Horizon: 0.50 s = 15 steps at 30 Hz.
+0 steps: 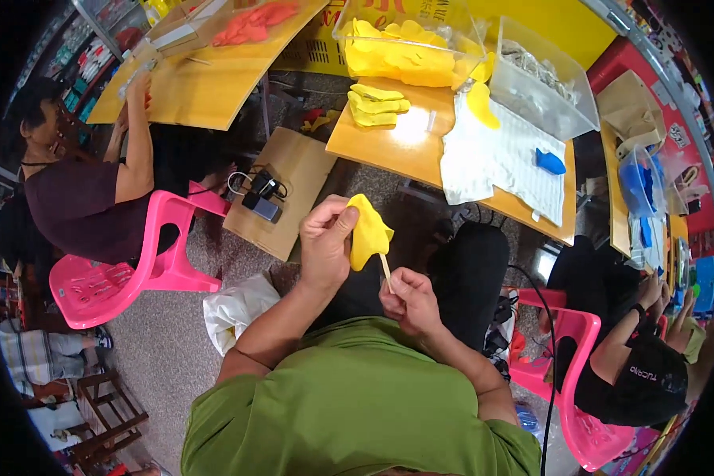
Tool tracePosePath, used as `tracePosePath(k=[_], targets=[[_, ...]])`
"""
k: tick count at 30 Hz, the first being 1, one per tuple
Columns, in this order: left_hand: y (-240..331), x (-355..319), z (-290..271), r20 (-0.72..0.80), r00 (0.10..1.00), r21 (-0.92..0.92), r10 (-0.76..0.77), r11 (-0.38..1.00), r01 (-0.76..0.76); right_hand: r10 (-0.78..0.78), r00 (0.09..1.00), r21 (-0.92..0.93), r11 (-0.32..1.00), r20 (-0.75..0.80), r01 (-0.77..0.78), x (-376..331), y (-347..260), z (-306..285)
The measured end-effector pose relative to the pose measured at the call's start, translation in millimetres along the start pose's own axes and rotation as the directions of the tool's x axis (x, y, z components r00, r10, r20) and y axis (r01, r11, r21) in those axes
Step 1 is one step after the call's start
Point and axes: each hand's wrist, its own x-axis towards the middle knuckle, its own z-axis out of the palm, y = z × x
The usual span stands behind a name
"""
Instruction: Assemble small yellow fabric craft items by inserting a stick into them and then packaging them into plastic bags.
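While the left hand pinches a yellow fabric piece tight, the right hand is closed around a thin wooden stick poking into it.

Two pink plastic chairs, two clear plastic bins, one blue fabric piece, one white cloth

Wooden table at twelve o'clock: small stack of yellow pieces toward its eleven o'clock edge, white cloth at centre with a blue piece on it at three o'clock and one yellow piece on its top edge. Two clear bins at the far side, the left bin full of yellow pieces, the right bin holding pale items. Cardboard sheet lies on the floor at ten o'clock, a dark device with cables on it.
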Motion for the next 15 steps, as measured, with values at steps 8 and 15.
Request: tracePosePath(k=[8,15], targets=[[2.3,-11.2,8.4,0.033,0.999,-0.046,0.009,0.999,-0.007,-0.024,1.000,0.019,1.000,0.008,0.024,-9.4,9.0,-10.5],[34.5,0.5,13.5,0.222,0.974,0.191,-0.048,0.981,0.005,-0.187,0.979,-0.263,0.952,-0.082,0.159,-7.0,4.5,-20.5]])
